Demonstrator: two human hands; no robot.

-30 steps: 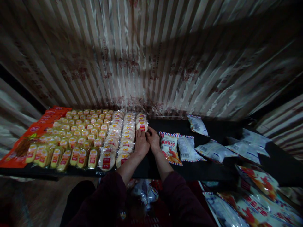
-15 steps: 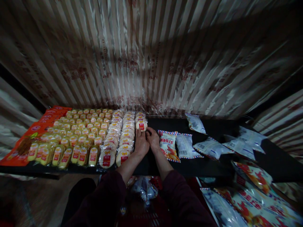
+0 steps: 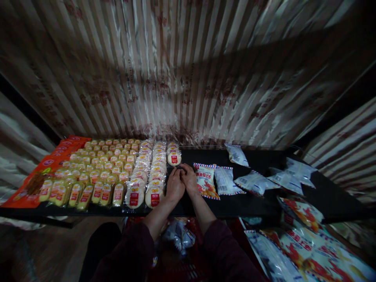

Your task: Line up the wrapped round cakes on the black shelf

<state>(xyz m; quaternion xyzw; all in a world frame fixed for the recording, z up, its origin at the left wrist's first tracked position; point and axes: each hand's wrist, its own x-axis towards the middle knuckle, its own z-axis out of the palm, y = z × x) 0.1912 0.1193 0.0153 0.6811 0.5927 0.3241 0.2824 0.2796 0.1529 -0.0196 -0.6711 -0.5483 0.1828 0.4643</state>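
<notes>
My left hand (image 3: pixel 175 185) and my right hand (image 3: pixel 189 179) are side by side over the black shelf, touching or nearly so. Their fingers are curled inward, and whatever may be between them is hidden. Just beyond the fingertips lies the nearest round wrapped cake (image 3: pixel 174 158) of a short row, with a red label. Left of my left hand run two longer rows of the same round packs (image 3: pixel 154 195). A white and red snack bag (image 3: pixel 206 181) lies close to my right hand.
Small yellow wrapped cakes (image 3: pixel 118 194) stand in rows at left, beside orange bags (image 3: pixel 44 172). Several silvery snack bags (image 3: pixel 257 183) are scattered over the right of the black shelf (image 3: pixel 241 209). Below, more snack bags (image 3: pixel 305 246) are piled. A striped curtain (image 3: pixel 176 70) hangs behind.
Both hands have drawn back slightly from the short row's nearest round cake, which stays in place with a gap before the fingertips. The view has shifted slightly.
</notes>
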